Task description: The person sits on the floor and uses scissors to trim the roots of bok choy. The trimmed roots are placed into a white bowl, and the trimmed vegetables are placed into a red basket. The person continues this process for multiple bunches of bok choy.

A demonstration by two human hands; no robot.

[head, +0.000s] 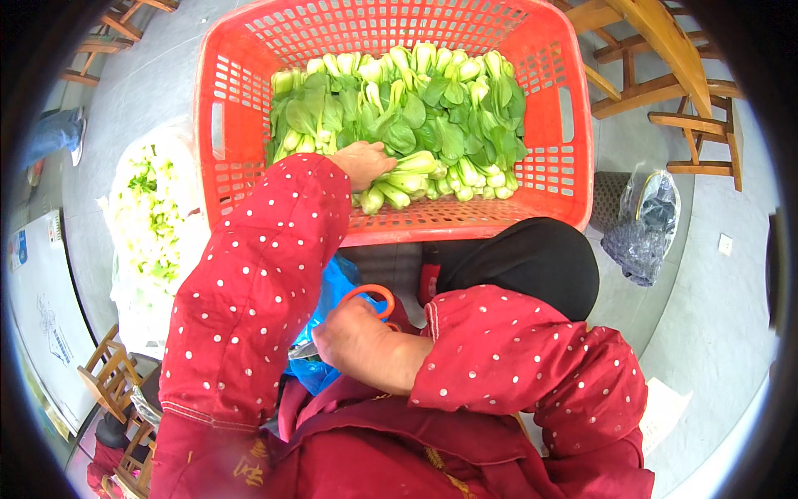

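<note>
My left hand (365, 164) reaches into a red plastic basket (399, 227), its fingers curled against the front of a pile of bok choy (405, 128). Pale bok choy stalks (399, 181) lie right beside the fingertips. Whether the fingers grip one of them is hidden by the hand. Close to my lap, my right hand (358, 334) holds scissors with orange handles (377, 293); the metal blades point to the left. Beneath the scissors is a blue plastic bag (333, 287), partly covered by my left sleeve, so its contents are hidden.
Left of the basket, a clear plastic bag (118, 274) holds cut green and white vegetable pieces (156, 212). Wooden stools (698, 134) and a wooden table (667, 47) stand at the right. A dark plastic-wrapped bundle (645, 231) lies on the floor. Another person's leg (53, 137) shows far left.
</note>
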